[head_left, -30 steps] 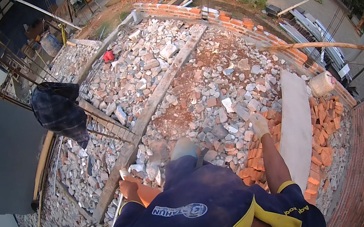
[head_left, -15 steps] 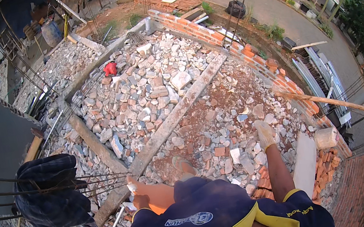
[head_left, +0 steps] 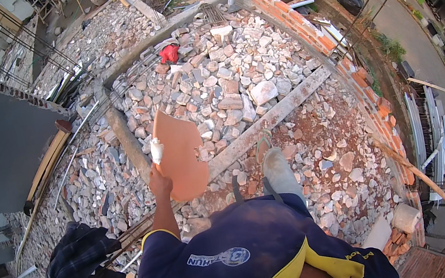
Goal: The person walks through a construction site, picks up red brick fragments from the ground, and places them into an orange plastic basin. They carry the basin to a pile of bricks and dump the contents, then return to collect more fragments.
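My left hand (head_left: pixel 160 180) is closed on the edge of a curved, terracotta-orange sheet (head_left: pixel 183 154), held upright over the rubble. Its far edge is rounded and its right side has a notch. White material (head_left: pixel 157 150), perhaps part of a glove, shows where my fingers meet the sheet. Below it lies a concrete beam (head_left: pixel 236 147) among broken stones (head_left: pixel 226 88). My right hand is out of sight. One sandalled foot (head_left: pixel 263 145) stands by the beam, below a grey trouser leg (head_left: pixel 281 171).
A low brick wall (head_left: pixel 284 14) borders the rubble on the right. Dark cloth (head_left: pixel 82 268) hangs over rebar at the lower left. A wooden pole (head_left: pixel 416 171) slants at the right, near a pale cylindrical block (head_left: pixel 406 218). A red cloth (head_left: pixel 169 53) lies on the far stones.
My left hand has moved forward and raised the orange sheet into fuller view. My right hand, gloved and stretched over the rubble before, has left the view. The view has shifted left.
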